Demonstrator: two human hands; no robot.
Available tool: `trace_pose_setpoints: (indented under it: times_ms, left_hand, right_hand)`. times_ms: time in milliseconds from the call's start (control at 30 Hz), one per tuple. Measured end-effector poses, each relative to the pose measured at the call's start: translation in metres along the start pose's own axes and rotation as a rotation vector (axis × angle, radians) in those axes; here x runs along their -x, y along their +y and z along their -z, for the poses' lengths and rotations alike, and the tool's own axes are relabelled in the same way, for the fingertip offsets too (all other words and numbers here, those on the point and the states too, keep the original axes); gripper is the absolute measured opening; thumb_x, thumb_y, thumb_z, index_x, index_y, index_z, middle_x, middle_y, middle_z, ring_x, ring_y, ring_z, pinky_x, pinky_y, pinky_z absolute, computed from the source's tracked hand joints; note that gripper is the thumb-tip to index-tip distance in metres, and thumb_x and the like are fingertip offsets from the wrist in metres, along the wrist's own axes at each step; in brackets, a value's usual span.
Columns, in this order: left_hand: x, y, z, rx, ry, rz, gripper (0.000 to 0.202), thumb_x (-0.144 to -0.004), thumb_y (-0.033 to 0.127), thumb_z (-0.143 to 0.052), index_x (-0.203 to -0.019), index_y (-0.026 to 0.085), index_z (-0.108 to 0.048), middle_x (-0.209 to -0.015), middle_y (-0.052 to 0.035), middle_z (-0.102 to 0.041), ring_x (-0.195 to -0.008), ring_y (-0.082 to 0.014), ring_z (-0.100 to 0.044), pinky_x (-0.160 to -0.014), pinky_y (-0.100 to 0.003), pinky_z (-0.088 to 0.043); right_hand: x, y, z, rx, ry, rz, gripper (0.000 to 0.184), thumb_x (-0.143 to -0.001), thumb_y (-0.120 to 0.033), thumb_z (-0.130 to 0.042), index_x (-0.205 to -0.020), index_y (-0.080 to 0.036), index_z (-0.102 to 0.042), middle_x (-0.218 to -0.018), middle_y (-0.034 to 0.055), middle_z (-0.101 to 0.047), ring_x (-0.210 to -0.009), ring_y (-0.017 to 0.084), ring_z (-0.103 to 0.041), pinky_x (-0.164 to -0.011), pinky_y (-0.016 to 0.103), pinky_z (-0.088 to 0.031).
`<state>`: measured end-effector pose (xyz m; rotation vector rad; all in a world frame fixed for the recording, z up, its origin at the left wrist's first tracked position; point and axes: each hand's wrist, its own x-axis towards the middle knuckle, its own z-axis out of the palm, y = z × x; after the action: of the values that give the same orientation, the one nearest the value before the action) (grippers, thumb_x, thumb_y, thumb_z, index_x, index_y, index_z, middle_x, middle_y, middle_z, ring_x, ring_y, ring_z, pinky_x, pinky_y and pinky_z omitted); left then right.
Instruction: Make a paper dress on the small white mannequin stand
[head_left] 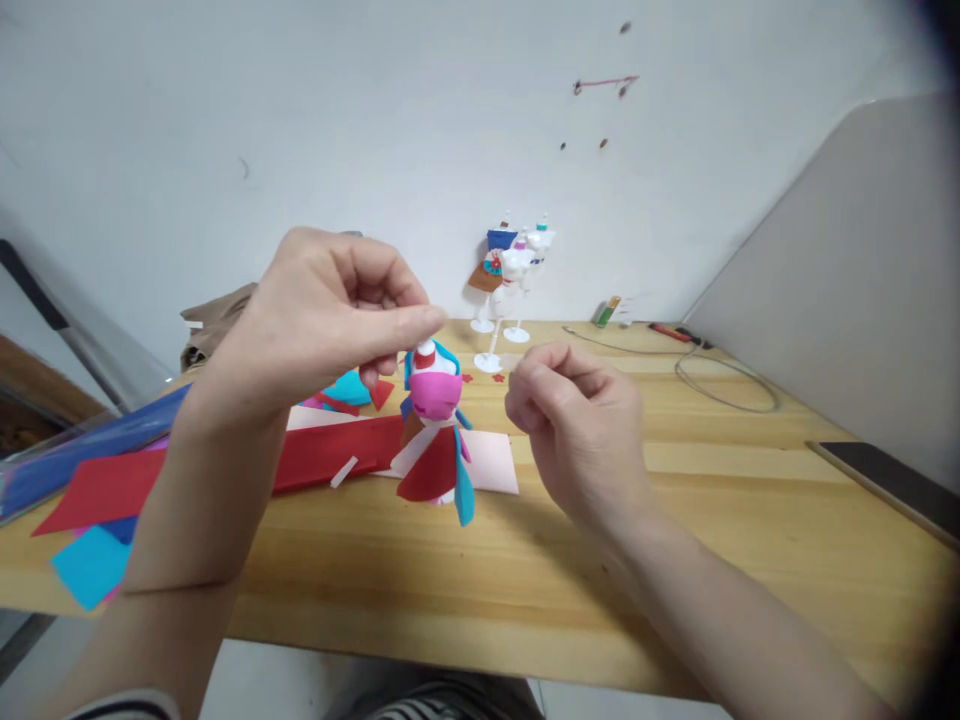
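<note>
My left hand (322, 315) pinches the top knob of a small white doll-size dress form (437, 394) and holds it over the table. The form wears a pink bodice and a red collar. Its skirt (433, 470) is made of separate petal-like pieces in red, blue, white and brown. To the right, apart from the form, my right hand (581, 430) is closed with thumb and fingertips pressed together. Whatever it may hold is hidden.
Several similar dress forms (517, 265) stand on white bases by the wall. Red (330, 450) and blue (94, 565) sheets lie left on the wooden table (450, 610). Tiny red flower cutouts (497, 378), a cable (739, 408) and a phone (885, 480) lie right.
</note>
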<state>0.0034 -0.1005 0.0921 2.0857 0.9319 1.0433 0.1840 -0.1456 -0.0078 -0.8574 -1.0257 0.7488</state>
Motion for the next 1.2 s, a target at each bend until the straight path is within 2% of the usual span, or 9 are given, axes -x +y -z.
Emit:
trace_pose_setpoints:
  times_ms: [167,333,400,567,800,900,1000,1100,1200]
  left_hand:
    - [-0.015,-0.010,0.003,0.038,-0.065,0.038,0.015,-0.074,0.015,-0.070,-0.059,0.018,-0.067,-0.046,0.0061,-0.056,-0.038,-0.0050,-0.050,-0.040,-0.017,-0.040]
    - [-0.021,-0.004,-0.003,-0.034,-0.124,-0.007,0.015,-0.074,0.021,-0.073,-0.060,0.019,-0.066,-0.045,0.0063,-0.055,-0.039,-0.0043,-0.050,-0.037,-0.015,-0.034]
    - [-0.016,0.001,-0.007,-0.035,-0.143,-0.010,0.017,-0.072,0.022,-0.073,-0.058,0.020,-0.064,-0.046,0.0062,-0.055,-0.039,-0.0034,-0.046,-0.037,-0.015,-0.031]
    - [0.002,0.005,-0.011,-0.085,-0.038,-0.087,0.020,-0.075,0.028,-0.076,-0.061,0.020,-0.064,-0.056,0.0031,-0.061,-0.049,-0.0063,-0.048,-0.043,-0.019,-0.037]
    - [0.015,-0.001,-0.008,-0.105,0.012,-0.082,0.018,-0.079,0.024,-0.072,-0.063,0.024,-0.066,-0.059,0.0043,-0.064,-0.050,-0.0076,-0.048,-0.047,-0.022,-0.040]
    - [0.013,-0.009,-0.007,-0.047,0.038,-0.136,0.018,-0.080,0.021,-0.072,-0.064,0.023,-0.065,-0.060,0.0042,-0.065,-0.047,-0.0073,-0.048,-0.044,-0.022,-0.039]
    - [0.008,-0.022,-0.005,0.031,0.002,-0.229,0.015,-0.079,0.019,-0.075,-0.067,0.021,-0.067,-0.055,0.0042,-0.064,-0.042,-0.0074,-0.048,-0.037,-0.022,-0.035]
    - [0.002,-0.031,-0.003,0.084,-0.024,-0.284,0.013,-0.080,0.016,-0.075,-0.070,0.019,-0.068,-0.056,0.0034,-0.065,-0.040,-0.0074,-0.050,-0.034,-0.021,-0.037]
    - [0.000,-0.035,-0.003,0.135,-0.030,-0.322,0.011,-0.081,0.015,-0.075,-0.073,0.019,-0.069,-0.058,0.0027,-0.068,-0.040,-0.0071,-0.052,-0.033,-0.019,-0.038]
  right_hand:
    - [0.002,0.004,0.000,0.068,-0.016,0.065,0.020,-0.077,-0.023,-0.070,-0.062,-0.024,-0.059,-0.053,-0.0025,-0.044,-0.048,0.011,-0.037,-0.045,0.030,-0.031]
    - [0.006,-0.008,0.009,0.274,0.013,0.365,0.022,-0.080,-0.011,-0.067,-0.065,-0.025,-0.059,-0.059,-0.0010,-0.051,-0.051,0.012,-0.044,-0.044,0.030,-0.031]
    - [0.007,-0.013,0.012,0.326,0.018,0.418,0.024,-0.080,-0.007,-0.065,-0.067,-0.025,-0.057,-0.058,-0.0016,-0.050,-0.051,0.012,-0.044,-0.044,0.030,-0.030]
    - [0.016,-0.017,0.014,0.426,0.017,0.423,0.026,-0.082,-0.007,-0.062,-0.067,-0.026,-0.053,-0.058,-0.0032,-0.046,-0.051,0.012,-0.042,-0.047,0.032,-0.032]
    - [0.019,-0.011,0.011,0.587,-0.032,0.713,0.029,-0.075,0.001,-0.063,-0.077,-0.027,-0.055,-0.059,-0.0051,-0.045,-0.051,0.011,-0.043,-0.047,0.029,-0.034]
    - [0.017,-0.008,0.009,0.625,-0.026,0.821,0.028,-0.076,0.001,-0.062,-0.076,-0.026,-0.055,-0.058,-0.0048,-0.045,-0.050,0.011,-0.042,-0.045,0.028,-0.034]
    - [0.014,-0.008,0.007,0.621,-0.014,0.890,0.029,-0.076,0.004,-0.059,-0.073,-0.024,-0.053,-0.057,-0.0055,-0.043,-0.050,0.009,-0.040,-0.045,0.026,-0.033]
    - [0.013,-0.012,0.007,0.558,-0.070,0.801,0.026,-0.075,0.002,-0.059,-0.072,-0.022,-0.053,-0.057,-0.0066,-0.042,-0.049,0.008,-0.041,-0.045,0.024,-0.033]
    - [0.013,-0.018,0.007,0.468,-0.166,0.537,0.022,-0.076,-0.002,-0.060,-0.067,-0.021,-0.052,-0.056,-0.0062,-0.046,-0.048,0.007,-0.044,-0.044,0.021,-0.036]
